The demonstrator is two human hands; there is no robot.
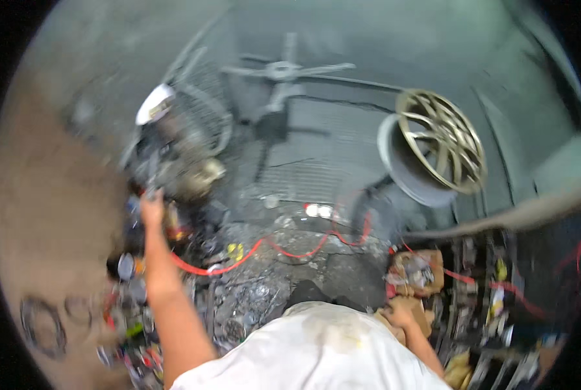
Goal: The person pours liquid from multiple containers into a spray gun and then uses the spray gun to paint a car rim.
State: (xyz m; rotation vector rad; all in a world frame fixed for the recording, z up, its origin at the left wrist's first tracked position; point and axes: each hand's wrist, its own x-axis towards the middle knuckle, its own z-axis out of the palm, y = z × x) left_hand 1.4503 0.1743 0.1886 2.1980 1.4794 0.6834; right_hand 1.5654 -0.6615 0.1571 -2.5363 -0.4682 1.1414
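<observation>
My left hand [151, 207] reaches far forward on the left, its fingers closed around something slim and greyish. Motion blur hides what kind of thing it is. Just beyond that hand is a blurred pile of dark and tan items, with a white rounded object [155, 105] at its far end. A red hose [238, 263] curls from beside my left forearm across the middle. Low on the right, my right hand [401, 316] is closed on a piece of brown cardboard [421, 316], close to my body. The fingertips there are partly hidden.
A bronze multi-spoke wheel rim [441, 140] hangs or stands at the right, before grey sheeting. A grey star-shaped stand [282, 70] is at the back. An open cardboard box [436, 268] sits by shelving on the right. Clutter [131, 325] lines the left; a coiled cable [42, 325] lies beyond.
</observation>
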